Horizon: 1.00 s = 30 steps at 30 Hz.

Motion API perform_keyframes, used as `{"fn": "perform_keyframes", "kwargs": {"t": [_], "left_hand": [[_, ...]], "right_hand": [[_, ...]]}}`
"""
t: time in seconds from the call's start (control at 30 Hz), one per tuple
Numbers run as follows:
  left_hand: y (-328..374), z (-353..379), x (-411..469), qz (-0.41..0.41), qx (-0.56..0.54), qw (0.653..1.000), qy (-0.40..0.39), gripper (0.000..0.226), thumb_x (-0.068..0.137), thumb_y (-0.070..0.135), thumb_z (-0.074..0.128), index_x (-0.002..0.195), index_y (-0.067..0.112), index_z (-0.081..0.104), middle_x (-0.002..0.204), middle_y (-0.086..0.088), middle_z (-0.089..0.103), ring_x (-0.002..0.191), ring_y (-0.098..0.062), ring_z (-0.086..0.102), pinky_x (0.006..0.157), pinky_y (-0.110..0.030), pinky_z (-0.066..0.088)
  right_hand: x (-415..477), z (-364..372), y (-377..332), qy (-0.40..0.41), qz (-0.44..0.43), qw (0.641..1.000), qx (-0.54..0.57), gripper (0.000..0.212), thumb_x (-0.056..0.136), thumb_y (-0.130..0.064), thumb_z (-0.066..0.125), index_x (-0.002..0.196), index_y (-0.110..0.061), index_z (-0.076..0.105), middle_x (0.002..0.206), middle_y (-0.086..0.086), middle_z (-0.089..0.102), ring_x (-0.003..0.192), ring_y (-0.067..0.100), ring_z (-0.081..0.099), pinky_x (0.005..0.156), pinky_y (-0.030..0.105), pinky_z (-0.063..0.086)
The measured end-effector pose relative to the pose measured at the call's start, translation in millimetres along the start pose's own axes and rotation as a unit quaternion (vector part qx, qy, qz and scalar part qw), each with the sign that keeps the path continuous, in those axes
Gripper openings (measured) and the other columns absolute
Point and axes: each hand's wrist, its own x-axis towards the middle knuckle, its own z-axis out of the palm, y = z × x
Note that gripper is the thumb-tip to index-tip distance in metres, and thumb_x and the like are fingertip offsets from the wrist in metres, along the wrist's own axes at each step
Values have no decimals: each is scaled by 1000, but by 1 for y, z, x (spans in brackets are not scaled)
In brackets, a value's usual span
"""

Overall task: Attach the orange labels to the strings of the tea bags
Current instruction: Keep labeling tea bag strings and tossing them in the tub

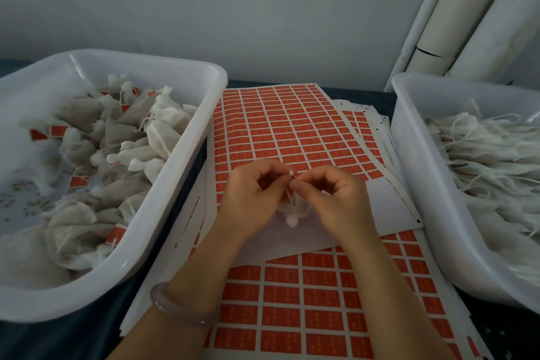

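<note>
Centrally, above a partly used label sheet [292, 126], both hands meet fingertip to fingertip. The left hand [251, 193] has its fingers curled and pinches the top end of a string [290, 194], while the right hand [339, 196], likewise curled, pinches a small orange label [297, 176] just beside that end; only a sliver of it shows. The tea bag [292, 215] hangs from the string between the two palms, its white gauze touching the bare lower part of the sheet. A pale bracelet [181, 310] sits on the left wrist.

A second label sheet [306, 301] lies nearer the person, under the forearms, and more sheets are fanned out beneath. On the dark worktop [87, 339], a white left tub [163, 204] holds filled tea bags with orange labels on their strings. A white right tub [409, 155] holds a heap of flat bags with loose strings. White tubes [455, 23] lean against the wall behind the right tub.
</note>
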Motion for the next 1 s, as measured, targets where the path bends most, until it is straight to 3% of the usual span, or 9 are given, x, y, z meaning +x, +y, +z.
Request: {"fn": "perform_keyframes", "kwargs": {"t": [0.13, 0.17, 0.27, 0.4, 0.53, 0.6, 0.7, 0.83, 1.0], "left_hand": [[-4, -2, 1, -49, -1, 997, 62, 24, 87, 8, 63, 80, 31, 62, 82, 14, 66, 76, 2, 65, 62, -8, 50], [-5, -4, 2, -66, -25, 995, 77, 20, 87, 12, 64, 81, 31, 63, 82, 13, 67, 76, 1, 66, 61, -8, 50], [-6, -11, 7, -134, -141, 974, 113, 14, 93, 32, 54, 91, 26, 67, 85, 8, 72, 79, -4, 69, 62, -15, 54], [-7, -16, 16, -234, -358, 883, 192, 41, 97, 49, 36, 106, 19, 63, 91, 2, 74, 80, -13, 71, 65, -29, 56], [-9, -21, 18, -240, -406, 844, 254, 27, 99, 35, 44, 106, 17, 64, 85, 1, 73, 70, -10, 69, 60, -25, 55], [-8, -20, 17, -249, -403, 846, 244, 20, 97, 31, 48, 99, 19, 64, 76, 4, 73, 66, -9, 69, 57, -23, 55], [-7, -18, 17, -229, -350, 878, 233, 24, 98, 28, 47, 92, 18, 68, 76, 1, 73, 68, -12, 71, 57, -26, 55], [0, -12, 10, -187, -229, 935, 197, 24, 98, 30, 46, 101, 20, 68, 92, -2, 73, 83, -17, 71, 76, -39, 58], [33, 9, 12, -94, -2, 986, 138, 17, 93, 25, 56, 87, 41, 56, 92, 24, 58, 81, 1, 61, 64, -13, 53]], "right_hand": [[-2, 0, 3, -105, 44, 990, -88, 49, 72, -34, 79, 113, -38, 53, 95, -34, 55, 90, -10, 55, 67, 6, 44], [-2, 0, 4, -124, 30, 983, -132, 48, 75, -36, 76, 118, -35, 55, 101, -31, 54, 94, -7, 55, 71, 6, 42], [-1, 5, -3, -86, -15, 981, -171, 17, 83, -43, 66, 98, -36, 63, 88, -29, 57, 86, -12, 56, 64, 1, 41], [18, 26, -46, -16, -75, 993, -94, 13, 85, -37, 67, 95, -33, 62, 84, -27, 60, 83, -12, 58, 63, 3, 46], [59, 59, -101, -74, -98, 992, 21, 38, 83, -33, 71, 119, -21, 63, 110, -12, 67, 93, -4, 63, 74, 11, 52], [69, 70, -107, -107, -79, 991, 25, 46, 84, -29, 70, 128, -20, 58, 122, -7, 63, 93, -6, 60, 70, 2, 46], [64, 71, -82, -75, -82, 993, -34, 29, 89, -29, 65, 116, -23, 64, 100, -24, 61, 78, -21, 52, 64, -7, 37], [40, 52, -37, -23, -5, 997, -79, 10, 89, -33, 63, 93, -41, 59, 82, -32, 54, 78, -16, 55, 60, -4, 39], [25, 15, -4, 95, 82, 992, -8, 10, 91, -31, 61, 93, -41, 58, 88, -28, 59, 82, -4, 60, 65, 2, 47]]}}
